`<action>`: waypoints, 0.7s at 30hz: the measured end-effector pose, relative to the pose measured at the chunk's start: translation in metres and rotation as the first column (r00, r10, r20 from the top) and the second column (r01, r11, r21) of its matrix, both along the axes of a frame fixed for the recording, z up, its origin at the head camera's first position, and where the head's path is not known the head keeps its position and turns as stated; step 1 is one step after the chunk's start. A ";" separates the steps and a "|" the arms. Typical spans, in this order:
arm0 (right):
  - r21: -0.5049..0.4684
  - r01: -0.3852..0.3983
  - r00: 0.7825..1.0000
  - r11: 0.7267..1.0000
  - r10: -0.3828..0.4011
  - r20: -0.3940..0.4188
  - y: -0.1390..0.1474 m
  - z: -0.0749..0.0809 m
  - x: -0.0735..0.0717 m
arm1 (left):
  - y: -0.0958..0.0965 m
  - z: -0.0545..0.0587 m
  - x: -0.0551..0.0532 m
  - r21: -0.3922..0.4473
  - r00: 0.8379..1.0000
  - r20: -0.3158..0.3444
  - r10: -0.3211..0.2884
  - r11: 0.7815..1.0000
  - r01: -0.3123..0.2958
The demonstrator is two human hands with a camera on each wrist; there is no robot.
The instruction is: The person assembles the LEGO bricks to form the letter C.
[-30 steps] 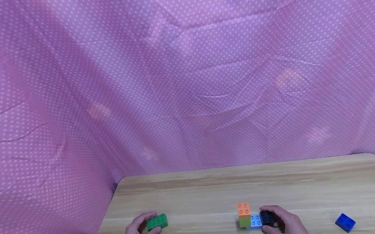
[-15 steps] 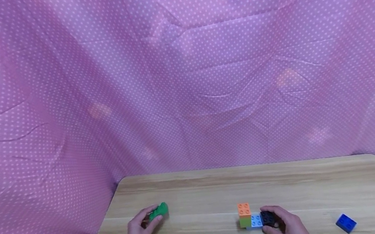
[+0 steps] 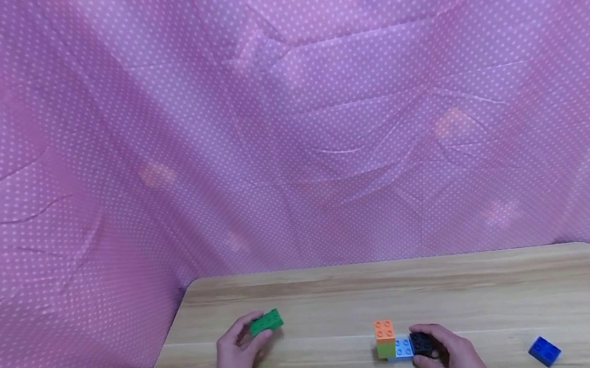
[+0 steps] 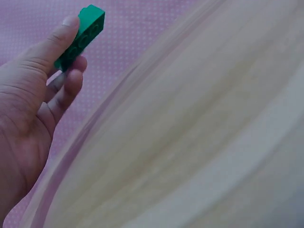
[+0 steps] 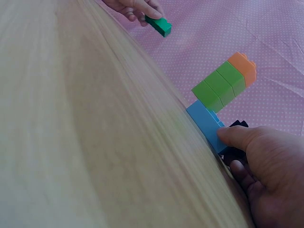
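Note:
My left hand (image 3: 238, 357) pinches a green toy brick (image 3: 266, 322) between thumb and fingers, held above the left part of the table. In the left wrist view the brick (image 4: 85, 35) tilts, with studs along one side. My right hand (image 3: 454, 357) grips a black toy brick (image 3: 421, 343) at the right end of a light-blue brick (image 3: 403, 348). On the light-blue brick's left end stand two light-green bricks (image 5: 218, 85), with an orange brick (image 3: 383, 329) on top. In the right wrist view the thumb touches the light-blue brick, and fingers partly hide the black one.
A dark-blue brick (image 3: 544, 351) lies apart on the wooden table (image 3: 313, 297), to the right of my right hand. Pink dotted cloth (image 3: 289, 146) hangs behind the table and on both sides.
My left hand has lifted the green brick off the table and carried it right and away from me, turning it on the way. The right hand and the brick stack have stayed put.

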State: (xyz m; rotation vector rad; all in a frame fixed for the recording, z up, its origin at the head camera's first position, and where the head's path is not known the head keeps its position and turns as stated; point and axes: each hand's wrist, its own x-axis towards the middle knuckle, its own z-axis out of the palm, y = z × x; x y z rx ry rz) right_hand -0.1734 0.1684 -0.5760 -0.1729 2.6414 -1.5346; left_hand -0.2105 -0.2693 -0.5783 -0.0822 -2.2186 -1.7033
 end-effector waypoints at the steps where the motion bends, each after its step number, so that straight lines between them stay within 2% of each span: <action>1: 0.001 0.002 1.000 1.000 -0.002 0.003 0.000 0.000 0.000 | 0.003 0.000 -0.001 0.025 1.000 0.003 -0.003 1.000 0.003; 4: -0.001 0.005 1.000 1.000 -0.005 0.014 0.000 0.001 0.000 | 0.015 0.003 -0.004 0.072 1.000 0.003 -0.005 0.997 0.005; 7: -0.006 0.004 1.000 1.000 -0.004 0.020 0.001 0.001 0.000 | 0.033 0.007 -0.007 0.127 0.999 -0.008 -0.032 0.991 0.033; 13: -0.017 -0.009 1.000 1.000 0.009 0.016 0.002 0.000 0.000 | 0.074 0.021 -0.009 0.229 0.989 -0.052 -0.141 0.962 0.149; 17: -0.018 -0.016 1.000 1.000 0.016 0.006 0.002 -0.001 -0.001 | 0.097 0.033 -0.005 0.247 0.981 -0.081 -0.174 0.951 0.189; 21: -0.021 -0.016 1.000 1.000 0.016 0.007 0.002 -0.001 -0.002 | 0.119 0.046 0.000 0.195 0.981 -0.088 -0.174 0.963 0.188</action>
